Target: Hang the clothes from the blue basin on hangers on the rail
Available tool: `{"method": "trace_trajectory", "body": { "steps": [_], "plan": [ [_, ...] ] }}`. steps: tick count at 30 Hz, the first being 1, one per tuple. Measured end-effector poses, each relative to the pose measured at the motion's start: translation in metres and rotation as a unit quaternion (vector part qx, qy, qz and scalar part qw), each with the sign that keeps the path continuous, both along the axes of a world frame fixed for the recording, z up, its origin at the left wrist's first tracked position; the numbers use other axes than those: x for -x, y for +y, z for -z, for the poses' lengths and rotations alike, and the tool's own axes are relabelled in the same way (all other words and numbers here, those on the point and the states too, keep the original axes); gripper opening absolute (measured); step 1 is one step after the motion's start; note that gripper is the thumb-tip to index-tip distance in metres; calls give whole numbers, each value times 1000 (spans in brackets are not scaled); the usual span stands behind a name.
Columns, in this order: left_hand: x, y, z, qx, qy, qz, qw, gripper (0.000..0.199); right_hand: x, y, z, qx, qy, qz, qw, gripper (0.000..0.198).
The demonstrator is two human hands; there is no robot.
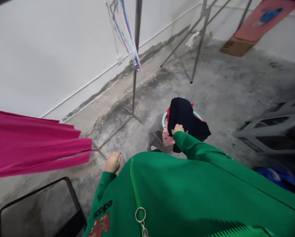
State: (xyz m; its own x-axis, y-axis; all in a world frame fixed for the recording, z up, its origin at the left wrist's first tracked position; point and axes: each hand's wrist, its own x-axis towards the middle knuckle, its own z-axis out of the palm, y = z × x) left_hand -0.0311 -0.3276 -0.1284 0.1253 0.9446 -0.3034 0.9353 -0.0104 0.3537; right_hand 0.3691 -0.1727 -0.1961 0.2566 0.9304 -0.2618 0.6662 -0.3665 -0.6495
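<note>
My right hand (178,128) is closed on a black garment (180,112) that lies heaped over a light-blue-rimmed basin (164,120) on the floor. Pink cloth with dark marks (167,137) hangs over the near side of the basin, and bits of red cloth show around the black one. Beside my body at the left, my left hand (113,162) has its fingers curled in, with nothing seen in it. Much of the basin and its contents is hidden beneath the black garment.
A metal rack's upright (134,82) stands on a cross-shaped foot, with a bright pink cloth (39,143) at the left. Colourful hangers (129,39) dangle above. Further off are another rack's legs (199,49) and a cardboard box (238,46). Grey plastic stools (273,133) stand right.
</note>
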Motion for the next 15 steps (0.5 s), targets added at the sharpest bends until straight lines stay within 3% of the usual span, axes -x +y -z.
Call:
{"method": "trace_trajectory", "body": {
  "steps": [3, 7, 10, 15],
  "plan": [
    [-36, 23, -1, 9, 3, 30, 999, 27, -47, 15, 11, 39, -38, 134, 989, 59],
    [-78, 44, -4, 62, 21, 60, 996, 25, -80, 53, 26, 68, -23, 184, 980, 80],
    [-102, 54, -10, 103, 56, 53, 992, 27, -97, 79, 30, 82, -1, 184, 980, 74],
    [-137, 59, -21, 128, 78, 22, 988, 32, -124, 99, 20, 71, 86, 130, 985, 36]
  ]
}}
